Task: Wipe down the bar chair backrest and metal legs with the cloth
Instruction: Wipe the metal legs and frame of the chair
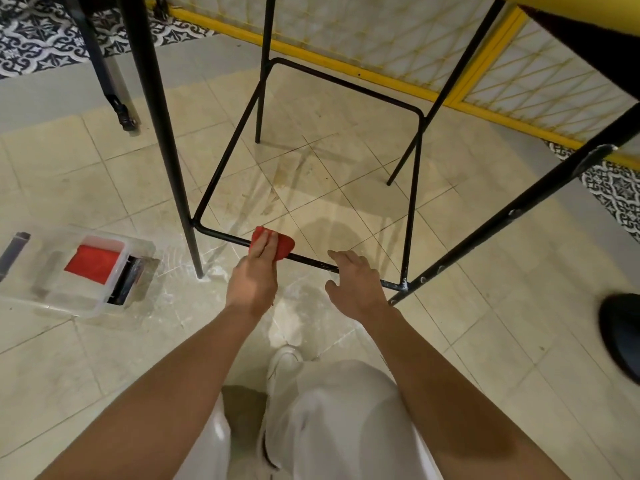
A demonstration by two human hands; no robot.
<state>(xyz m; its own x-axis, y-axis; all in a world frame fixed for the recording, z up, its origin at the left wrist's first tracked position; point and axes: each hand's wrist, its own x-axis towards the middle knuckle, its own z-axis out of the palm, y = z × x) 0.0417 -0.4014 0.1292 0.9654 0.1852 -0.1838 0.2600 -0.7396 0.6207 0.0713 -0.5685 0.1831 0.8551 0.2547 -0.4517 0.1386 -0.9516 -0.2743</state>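
Observation:
The bar chair's black metal frame fills the view from below: a near left leg [162, 133], a near right leg [519, 209] and a thin square footrest ring [318, 263] low over the floor. My left hand [254, 275] presses a red cloth [284, 244] onto the near footrest bar, fingers laid over the cloth. My right hand [356, 284] hovers just right of it above the same bar, fingers loosely spread and holding nothing. The yellow seat edge [568, 12] shows at the top right. The backrest is out of view.
A clear plastic box [83, 303] with a second red cloth [93, 263] lies on the tiled floor at left. A yellow mesh barrier [381, 77] runs behind the chair. Another black furniture leg [104, 74] stands at upper left, and a dark round object [620, 334] sits at the right edge.

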